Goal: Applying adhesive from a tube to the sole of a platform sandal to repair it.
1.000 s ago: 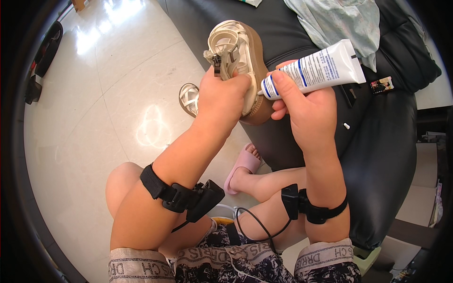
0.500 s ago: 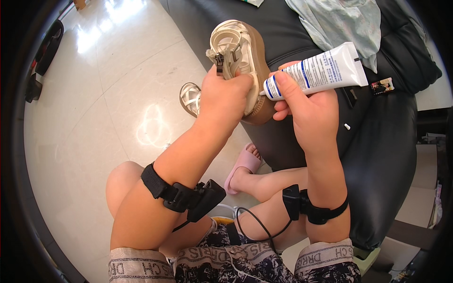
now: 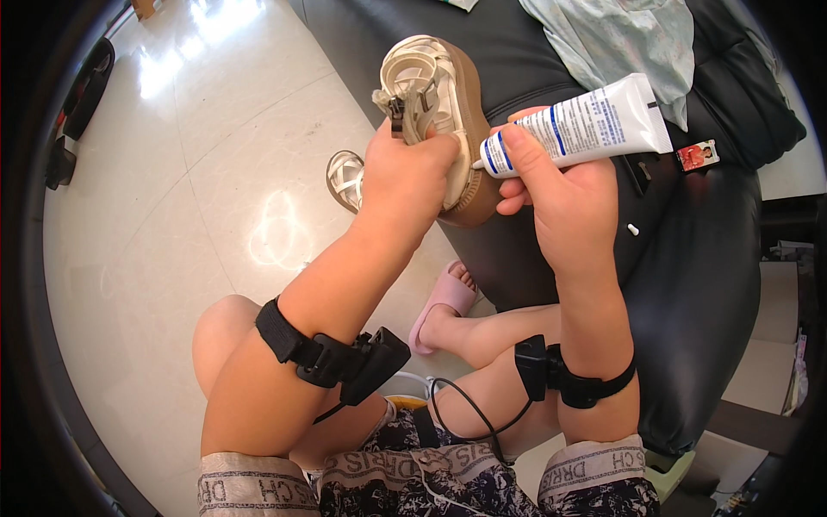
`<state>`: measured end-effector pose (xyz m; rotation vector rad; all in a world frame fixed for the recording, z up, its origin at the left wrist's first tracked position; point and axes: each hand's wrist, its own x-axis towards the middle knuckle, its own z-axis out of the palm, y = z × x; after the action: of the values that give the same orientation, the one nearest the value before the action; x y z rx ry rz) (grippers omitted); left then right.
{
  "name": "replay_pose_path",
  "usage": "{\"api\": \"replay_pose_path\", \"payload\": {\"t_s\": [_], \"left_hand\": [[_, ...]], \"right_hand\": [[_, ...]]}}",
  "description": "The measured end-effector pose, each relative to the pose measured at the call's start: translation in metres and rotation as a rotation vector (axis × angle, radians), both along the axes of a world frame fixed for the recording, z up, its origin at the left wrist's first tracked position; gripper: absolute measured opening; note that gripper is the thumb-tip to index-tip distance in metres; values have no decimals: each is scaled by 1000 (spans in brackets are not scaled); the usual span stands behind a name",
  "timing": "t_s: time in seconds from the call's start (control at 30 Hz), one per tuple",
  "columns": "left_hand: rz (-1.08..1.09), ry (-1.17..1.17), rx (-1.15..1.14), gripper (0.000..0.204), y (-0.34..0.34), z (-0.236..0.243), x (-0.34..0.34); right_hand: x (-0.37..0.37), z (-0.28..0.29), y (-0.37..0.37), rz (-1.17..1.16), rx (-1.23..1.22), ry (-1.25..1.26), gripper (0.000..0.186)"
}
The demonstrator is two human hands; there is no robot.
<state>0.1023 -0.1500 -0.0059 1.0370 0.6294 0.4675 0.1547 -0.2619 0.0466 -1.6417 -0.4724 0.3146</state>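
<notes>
My left hand (image 3: 409,172) is closed around a beige strappy sandal (image 3: 461,86) with a thick brown sole, its toe pointing away from me. The thumb presses on the footbed edge near the heel. In my right hand (image 3: 564,194) is a white squeeze tube (image 3: 594,125) with blue bands and print, gripped between thumb and fingers. Its narrow nozzle points left and meets the edge of the sole near the heel; whether any paste comes out I cannot tell. A small white cap (image 3: 633,230) lies on the black couch (image 3: 508,258) to the right of my right wrist.
A second sandal (image 3: 345,179) is on the pale tiled floor (image 3: 129,258). Light patterned cloth (image 3: 629,43) drapes over the couch. Beside it lie a small picture card (image 3: 698,156) and a dark thin object (image 3: 639,178). My foot wears a pink slipper (image 3: 444,302).
The tube has shifted very slightly left and up along the sole edge. The sandal has barely moved, and both hands keep their grip.
</notes>
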Motion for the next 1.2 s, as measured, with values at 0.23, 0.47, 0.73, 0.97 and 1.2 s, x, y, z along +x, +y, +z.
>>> {"api": "replay_pose_path", "payload": {"t_s": [0.23,0.47,0.73,0.97,1.2], "left_hand": [[1,16,7,23,0,0,1],[8,3,7,22,1,-1,1],[0,-40,7,20,1,-2,2],[-4,-34,-13,20,1,0,2],[-14,-15,-5,20,1,1,2]], "right_hand": [[-2,2,-1,-1,-7,41,19],[-1,1,-3,36,-55,11,18],[-2,3,-5,40,-51,17,17],[-4,3,-3,2,-20,42,17],[-3,3,-6,19,-21,46,18]]}}
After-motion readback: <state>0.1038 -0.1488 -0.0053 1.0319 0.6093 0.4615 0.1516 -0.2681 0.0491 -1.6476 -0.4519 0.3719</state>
